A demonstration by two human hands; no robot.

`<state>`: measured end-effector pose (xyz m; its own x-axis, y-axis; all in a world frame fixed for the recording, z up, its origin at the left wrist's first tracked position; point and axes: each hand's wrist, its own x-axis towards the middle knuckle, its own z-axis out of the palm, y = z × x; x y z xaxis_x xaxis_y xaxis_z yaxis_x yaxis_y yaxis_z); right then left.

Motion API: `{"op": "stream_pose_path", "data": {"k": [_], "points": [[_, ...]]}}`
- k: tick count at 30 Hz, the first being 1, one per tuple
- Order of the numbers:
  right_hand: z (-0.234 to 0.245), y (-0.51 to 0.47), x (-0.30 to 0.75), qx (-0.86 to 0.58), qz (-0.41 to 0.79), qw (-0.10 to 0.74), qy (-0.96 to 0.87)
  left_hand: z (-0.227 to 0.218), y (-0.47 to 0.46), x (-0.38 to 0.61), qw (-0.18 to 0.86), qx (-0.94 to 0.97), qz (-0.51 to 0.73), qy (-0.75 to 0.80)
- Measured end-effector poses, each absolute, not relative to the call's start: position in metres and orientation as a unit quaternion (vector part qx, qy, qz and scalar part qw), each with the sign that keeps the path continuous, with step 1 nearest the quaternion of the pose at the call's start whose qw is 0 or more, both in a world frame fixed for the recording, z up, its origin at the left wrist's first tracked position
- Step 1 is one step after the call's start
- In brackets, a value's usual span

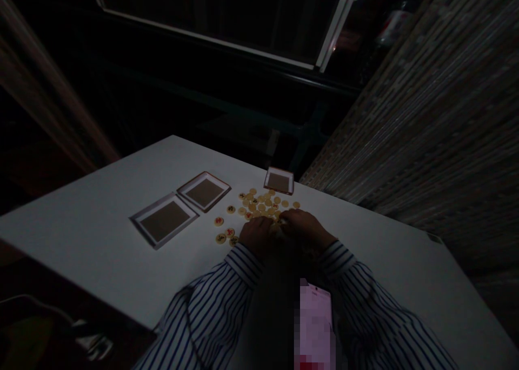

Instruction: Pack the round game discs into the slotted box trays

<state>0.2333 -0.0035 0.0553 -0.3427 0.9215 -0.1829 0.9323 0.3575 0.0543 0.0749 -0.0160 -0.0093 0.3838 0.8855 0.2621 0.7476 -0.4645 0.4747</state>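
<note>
Round pale wooden Chinese chess pieces [261, 207] lie in a loose cluster on the white table, some showing red or dark characters. My left hand [256, 235] rests at the near edge of the cluster, its fingers curled down; what they hold, if anything, is hidden. Opposite it, my right hand [303, 227] has its fingers bent inward with a pale piece at the fingertips. The two hands are close together, and shadow covers the space between them. Several marked pieces [220, 238] lie apart, left of my left hand.
Two shallow rectangular boxes or lids, one grey-white [164, 219] and one brown-rimmed [204, 191], lie at the left. A smaller brown-rimmed one [279, 180] sits by the table's far edge. A lit phone [318, 326] is below my forearms. Strand curtains [425, 99] hang at the right.
</note>
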Motion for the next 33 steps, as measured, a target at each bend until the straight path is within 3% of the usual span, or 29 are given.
{"op": "stream_pose_path", "data": {"k": [23,33], "points": [[0.053,0.006,0.223,0.560,-0.025,0.143,0.816,-0.012,-0.015,0.074,0.129,0.823,0.276,0.480],[0.066,0.000,0.222,0.573,-0.009,0.129,0.809,-0.015,-0.014,0.076,0.133,0.830,0.284,0.462]]}}
